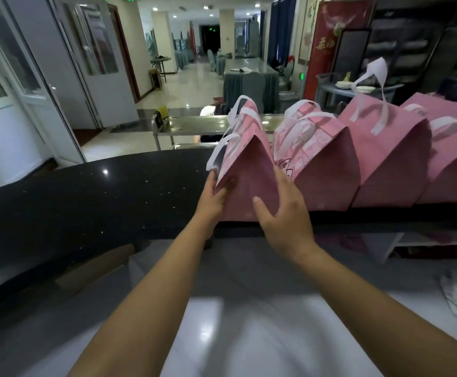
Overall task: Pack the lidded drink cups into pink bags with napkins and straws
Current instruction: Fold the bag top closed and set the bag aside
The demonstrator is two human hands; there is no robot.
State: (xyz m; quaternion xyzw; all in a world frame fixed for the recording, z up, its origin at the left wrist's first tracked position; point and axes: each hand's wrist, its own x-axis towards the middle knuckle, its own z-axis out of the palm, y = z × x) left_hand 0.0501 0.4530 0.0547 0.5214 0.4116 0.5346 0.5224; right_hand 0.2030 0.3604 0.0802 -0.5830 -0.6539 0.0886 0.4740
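The left hand (216, 195) and right hand (284, 213) clamp the white-handled pink paper bag (249, 170) between them on the glossy black ledge (113, 202) — keep it upright, flush with the neighbouring pink bag (322, 164) rightward.

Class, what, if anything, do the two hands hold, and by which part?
Both hold the leftmost pink bag by its lower sides: the left hand grips its left edge, the right hand its right edge, thumb across the near face.

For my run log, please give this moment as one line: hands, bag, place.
left hand: holds leftmost pink bag, left edge | right hand: holds same bag, right edge | bag: upright on black counter
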